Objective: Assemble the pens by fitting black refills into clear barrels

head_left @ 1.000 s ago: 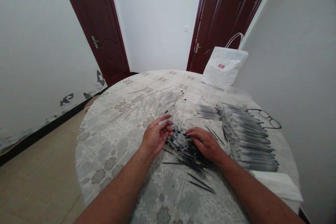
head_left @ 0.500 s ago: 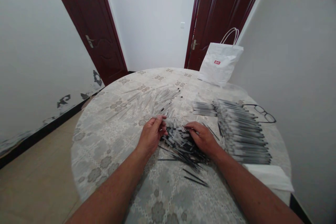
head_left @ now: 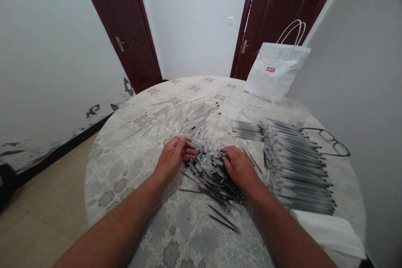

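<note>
My left hand (head_left: 174,155) is closed in a pinch on a clear pen barrel (head_left: 190,144), at the left edge of a mixed pile. My right hand (head_left: 239,165) rests over the right side of that pile, thumb and fingertips pressed together; what is between them is too small to tell. Between the hands lie small clear and black pen parts (head_left: 213,162), with thin black pen refills (head_left: 216,192) spilling toward me. Beyond my left hand, many clear pen barrels (head_left: 179,117) are spread loosely.
Assembled-looking pens are stacked in a long row (head_left: 298,167) on the right, beside a smaller group (head_left: 247,130). Eyeglasses (head_left: 333,142) lie past them. A white paper bag (head_left: 278,71) stands at the back right, and a folded white cloth (head_left: 329,230) lies near the front right.
The view has tilted down and shifted slightly left. My left hand has turned a little, and the clear pen barrel in it shows more plainly. My right hand stays at the pile.
</note>
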The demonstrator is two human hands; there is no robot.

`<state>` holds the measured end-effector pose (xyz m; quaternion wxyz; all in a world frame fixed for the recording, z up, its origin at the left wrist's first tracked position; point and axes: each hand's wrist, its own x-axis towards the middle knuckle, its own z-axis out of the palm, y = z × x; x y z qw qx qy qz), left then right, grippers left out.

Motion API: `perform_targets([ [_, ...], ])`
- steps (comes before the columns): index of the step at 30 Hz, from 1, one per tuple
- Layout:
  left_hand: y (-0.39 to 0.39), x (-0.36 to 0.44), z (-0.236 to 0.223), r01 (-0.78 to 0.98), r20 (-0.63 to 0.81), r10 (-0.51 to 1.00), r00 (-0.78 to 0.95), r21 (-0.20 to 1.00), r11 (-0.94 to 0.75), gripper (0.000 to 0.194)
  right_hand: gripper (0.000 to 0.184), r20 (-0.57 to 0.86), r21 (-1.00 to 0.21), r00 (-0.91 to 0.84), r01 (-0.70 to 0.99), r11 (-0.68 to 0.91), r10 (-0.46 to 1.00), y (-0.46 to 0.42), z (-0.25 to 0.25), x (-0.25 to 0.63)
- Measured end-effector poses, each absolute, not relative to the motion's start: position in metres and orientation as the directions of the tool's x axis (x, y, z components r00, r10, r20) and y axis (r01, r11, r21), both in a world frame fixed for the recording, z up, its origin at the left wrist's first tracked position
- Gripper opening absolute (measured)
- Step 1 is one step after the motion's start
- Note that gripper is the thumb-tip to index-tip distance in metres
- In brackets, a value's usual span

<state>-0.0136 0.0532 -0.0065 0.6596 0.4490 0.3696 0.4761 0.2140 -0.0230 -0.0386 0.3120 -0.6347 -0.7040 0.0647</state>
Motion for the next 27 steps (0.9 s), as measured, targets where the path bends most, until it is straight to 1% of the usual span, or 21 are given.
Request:
perform_targets([
  [4, 0.056, -0.016, -0.007, -0.303, -0.051, 0.953, 0.298, 0.942, 0.145, 0.036, 0.023, 0.356, -0.395, -0.040, 0.899, 0.189, 0.934, -0.021, -0.046, 0.209],
  [6, 0.057, -0.017, -0.005, -0.321, -0.051, 0.950, 0.308, 0.935, 0.154, 0.036, 0.026, 0.370, -0.387, -0.046, 0.900, 0.199, 0.928, -0.022, -0.047, 0.208],
  [8, 0.059, -0.018, -0.004, -0.344, -0.048, 0.950, 0.307, 0.926, 0.158, 0.035, 0.029, 0.386, -0.403, -0.046, 0.890, 0.213, 0.921, -0.024, -0.047, 0.208],
  [13, 0.062, -0.023, -0.002, -0.403, -0.038, 0.952, 0.304, 0.900, 0.165, 0.031, 0.035, 0.466, -0.477, 0.004, 0.844, 0.247, 0.885, -0.025, -0.039, 0.205],
  [18, 0.061, -0.025, 0.000, -0.424, -0.021, 0.934, 0.356, 0.887, 0.181, 0.030, 0.041, 0.515, -0.571, 0.110, 0.784, 0.245, 0.850, -0.028, -0.022, 0.199],
  [23, 0.056, -0.023, 0.002, -0.416, -0.006, 0.911, 0.413, 0.888, 0.194, 0.030, 0.053, 0.497, -0.706, 0.192, 0.657, 0.265, 0.846, -0.037, -0.009, 0.192],
  [27, 0.054, -0.021, 0.001, -0.423, 0.006, 0.900, 0.437, 0.884, 0.200, 0.029, 0.053, 0.457, -0.803, 0.258, 0.532, 0.269, 0.851, -0.040, -0.007, 0.190],
])
